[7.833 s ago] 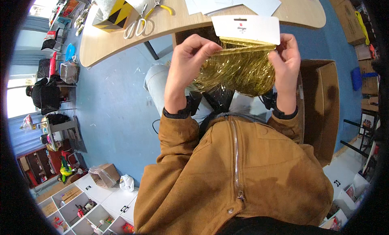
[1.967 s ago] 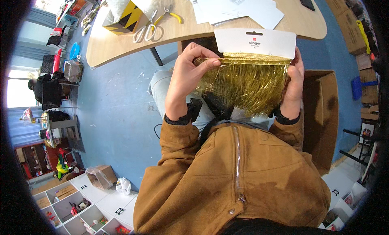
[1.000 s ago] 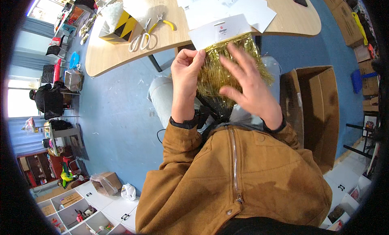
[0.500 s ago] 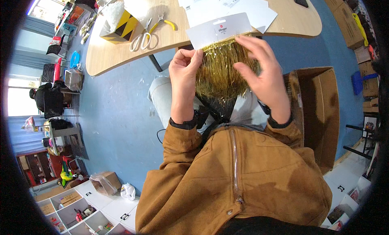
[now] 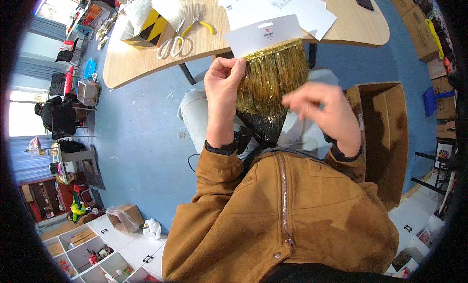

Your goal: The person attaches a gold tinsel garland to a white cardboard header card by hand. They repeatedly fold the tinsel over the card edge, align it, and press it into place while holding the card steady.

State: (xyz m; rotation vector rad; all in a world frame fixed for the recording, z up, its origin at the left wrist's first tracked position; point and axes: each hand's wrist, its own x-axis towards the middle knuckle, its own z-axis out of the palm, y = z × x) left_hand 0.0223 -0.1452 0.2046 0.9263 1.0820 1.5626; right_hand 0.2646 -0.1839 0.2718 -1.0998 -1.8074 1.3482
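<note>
A gold tinsel fringe (image 5: 273,78) hangs from a shiny gold band at its top, with a white header card (image 5: 265,35) standing above the band. At the band's left end, my left hand (image 5: 224,83) pinches it between thumb and fingers. My right hand (image 5: 321,105) is at the lower right edge of the strands, its fingers curled together in a pinch and slightly smeared by motion. Whatever lies between those fingertips, if anything, cannot be made out. The fringe hangs over my lap, below the table's near edge.
On the wooden table (image 5: 204,44) lie scissors (image 5: 171,45), yellow-handled pliers (image 5: 197,25), white cards (image 5: 317,17) and a black-and-yellow striped box (image 5: 148,31). A tall open cardboard box (image 5: 385,136) stands on the floor at my right. A person (image 5: 53,117) sits far left.
My right hand has moved from the band's right end down to the strands' lower right edge, its spread fingers now curled. The left hand keeps its pinch in place.
</note>
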